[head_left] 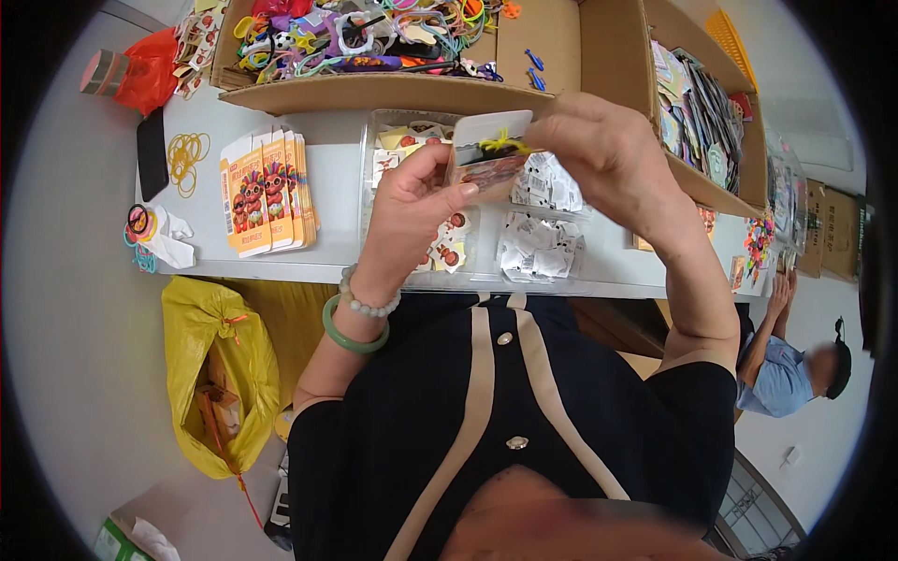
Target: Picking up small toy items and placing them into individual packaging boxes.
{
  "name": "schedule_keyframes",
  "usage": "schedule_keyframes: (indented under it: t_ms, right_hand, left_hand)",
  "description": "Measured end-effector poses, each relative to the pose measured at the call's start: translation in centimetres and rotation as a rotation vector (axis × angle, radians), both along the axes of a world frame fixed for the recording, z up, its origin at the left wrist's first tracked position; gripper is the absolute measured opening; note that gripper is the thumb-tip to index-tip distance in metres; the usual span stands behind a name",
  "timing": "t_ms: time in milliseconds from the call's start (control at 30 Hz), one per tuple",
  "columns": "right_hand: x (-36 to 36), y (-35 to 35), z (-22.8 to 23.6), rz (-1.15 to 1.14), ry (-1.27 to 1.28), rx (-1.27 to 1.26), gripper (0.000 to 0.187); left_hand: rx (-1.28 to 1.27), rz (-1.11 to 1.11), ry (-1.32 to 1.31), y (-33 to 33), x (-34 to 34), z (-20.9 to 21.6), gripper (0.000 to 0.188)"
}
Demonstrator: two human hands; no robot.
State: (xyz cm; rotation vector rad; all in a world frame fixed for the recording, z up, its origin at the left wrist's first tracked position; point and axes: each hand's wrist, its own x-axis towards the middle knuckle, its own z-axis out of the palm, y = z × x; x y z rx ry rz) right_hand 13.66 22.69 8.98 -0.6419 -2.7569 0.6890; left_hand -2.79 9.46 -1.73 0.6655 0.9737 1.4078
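My left hand (pixel 412 201) grips a small open carton (pixel 486 175) above the table, thumb on its front and fingers behind. A pale flap stands up at the carton's top. In its mouth shows a yellow spiky piece (pixel 503 142) beside something black. At the carton's right side is my right hand (pixel 608 154), its fingers curled in toward the opening. The back of that hand hides what its fingertips pinch, if anything. Beneath both hands lies a clear plastic tray (pixel 421 279) with sticker sheets (pixel 449 241) and white printed packets (pixel 541 248).
A cardboard box (pixel 374 94) of mixed small toys stands behind the tray; another at right holds flat packs (pixel 706 107). Folded orange cartons (pixel 267 196), rubber bands (pixel 187 161) and a phone (pixel 152 154) lie left. A yellow bag (pixel 178 355) hangs below; a person (pixel 786 369) works at right.
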Motion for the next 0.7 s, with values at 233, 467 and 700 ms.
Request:
schedule_keyframes:
  t_ms: [233,467,700]
  right_hand:
    - [-2.0,-1.8,-1.8,0.209,0.133,0.165,0.021]
    - [-1.7,-1.7,-2.0,0.055,0.236,0.145,0.017]
    - [-0.2,-1.2,-2.0,0.054,0.133,0.136,0.014]
  left_hand:
    - [0.062,0.019,0.011,0.4,0.8,0.4,0.025]
    - [-0.002,0.045,-0.120,0.3,0.4,0.1,0.026]
    - [0.044,0.046,-0.006,-0.1,0.5,-0.2,0.027]
